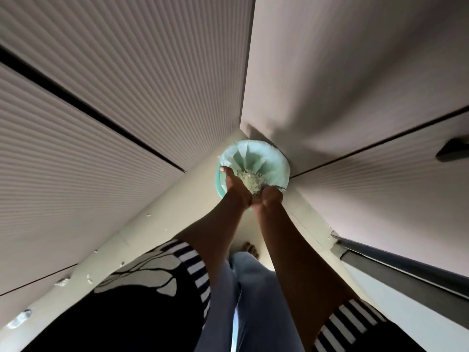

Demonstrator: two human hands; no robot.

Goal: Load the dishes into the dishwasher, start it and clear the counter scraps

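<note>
Beige floor (pixel 177 212) holds a green bin (pixel 264 156), scattered scraps (pixel 62 282).

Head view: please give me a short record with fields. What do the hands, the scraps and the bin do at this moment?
place: floor corner between cabinets
bin: green, lined, open, stands in the corner
scraps: pale heap held between both hands, over the bin's mouth
left hand: fingers stretched, beside the heap
right hand: fingers curled against the heap
floor: a few small pale bits lie at left
stage: scraps seem about to drop into the bin
</note>
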